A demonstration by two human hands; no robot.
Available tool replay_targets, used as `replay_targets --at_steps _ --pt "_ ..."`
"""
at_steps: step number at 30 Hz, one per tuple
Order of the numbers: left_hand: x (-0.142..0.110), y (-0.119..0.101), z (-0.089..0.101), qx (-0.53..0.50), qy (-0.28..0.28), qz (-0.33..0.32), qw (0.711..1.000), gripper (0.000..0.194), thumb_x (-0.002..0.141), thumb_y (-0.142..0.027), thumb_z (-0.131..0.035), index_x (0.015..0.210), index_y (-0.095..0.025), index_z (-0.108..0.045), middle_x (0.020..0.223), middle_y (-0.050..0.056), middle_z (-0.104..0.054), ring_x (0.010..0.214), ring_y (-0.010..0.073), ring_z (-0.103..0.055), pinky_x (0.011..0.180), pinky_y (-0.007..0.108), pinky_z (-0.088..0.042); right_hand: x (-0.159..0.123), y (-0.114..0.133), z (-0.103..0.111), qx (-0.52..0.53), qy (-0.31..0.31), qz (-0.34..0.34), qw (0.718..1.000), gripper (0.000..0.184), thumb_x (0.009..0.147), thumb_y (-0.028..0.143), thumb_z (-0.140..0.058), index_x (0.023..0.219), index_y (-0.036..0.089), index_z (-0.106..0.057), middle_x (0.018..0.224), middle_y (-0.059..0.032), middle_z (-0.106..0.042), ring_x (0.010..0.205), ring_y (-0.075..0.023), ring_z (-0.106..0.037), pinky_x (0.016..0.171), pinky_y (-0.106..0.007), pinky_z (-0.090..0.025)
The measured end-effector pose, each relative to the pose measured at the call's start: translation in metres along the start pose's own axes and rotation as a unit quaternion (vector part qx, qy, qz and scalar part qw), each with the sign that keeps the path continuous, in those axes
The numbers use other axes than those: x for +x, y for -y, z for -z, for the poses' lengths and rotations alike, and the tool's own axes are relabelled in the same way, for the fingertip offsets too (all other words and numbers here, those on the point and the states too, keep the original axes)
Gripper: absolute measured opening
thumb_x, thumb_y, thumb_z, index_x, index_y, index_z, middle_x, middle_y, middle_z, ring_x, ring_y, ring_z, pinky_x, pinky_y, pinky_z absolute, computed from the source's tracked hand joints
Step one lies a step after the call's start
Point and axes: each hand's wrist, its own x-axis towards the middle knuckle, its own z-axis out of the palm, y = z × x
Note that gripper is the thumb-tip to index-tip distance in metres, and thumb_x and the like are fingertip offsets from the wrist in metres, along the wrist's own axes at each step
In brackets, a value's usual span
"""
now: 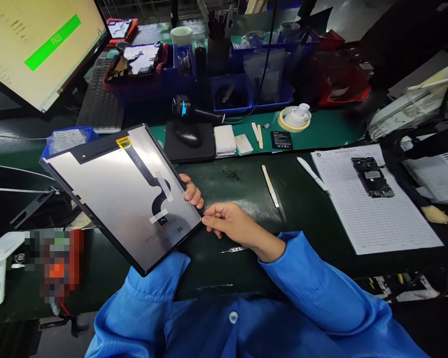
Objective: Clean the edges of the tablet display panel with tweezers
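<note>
A tablet display panel point(108, 194) with a silver back, a black flex cable and a yellow tape tab is held tilted above the dark bench. My left hand point(192, 191) reaches under it, and only the fingertips curl over its right edge. My right hand point(229, 223) pinches the panel's lower right corner with its fingers closed. Both arms wear blue sleeves. Thin metal tweezers point(233, 249) lie on the mat just under my right wrist.
A monitor point(41, 44) showing a green PASS bar stands at the back left, with a keyboard point(100, 99) beside it. A barcode scanner point(194, 114), mouse point(186, 133), white spudger point(270, 186), pen point(311, 173), and a paper form point(373, 209) bearing a circuit board point(371, 176) surround the work area. Blue bins point(242, 79) line the back.
</note>
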Motion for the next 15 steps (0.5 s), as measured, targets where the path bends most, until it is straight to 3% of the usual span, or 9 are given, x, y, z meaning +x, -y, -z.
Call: replay_targets --at_steps 9,15 --pt "0.0 -0.004 -0.01 0.025 -0.024 -0.046 0.998 0.037 0.073 -0.06 -0.071 0.095 -0.03 -0.068 0.055 -0.005 -0.037 0.047 0.012 -0.041 0.05 0.026 -0.042 -0.002 0.0 -0.006 -0.04 -0.085 0.044 0.995 0.017 0.082 0.033 -0.067 0.079 0.017 -0.064 0.063 0.0011 -0.065 0.049 -0.0096 -0.054 0.049 -0.022 -0.043" --pt "0.002 -0.008 -0.007 0.008 0.016 -0.085 0.996 0.035 0.075 -0.057 -0.07 0.097 -0.03 -0.071 0.057 -0.003 -0.041 0.049 0.0128 -0.043 0.048 0.024 -0.042 -0.005 -0.004 -0.008 -0.116 -0.123 0.124 0.978 0.016 0.087 0.031 -0.062 0.079 0.018 -0.065 0.063 0.0004 -0.065 0.055 -0.0121 -0.057 0.053 -0.023 -0.044"
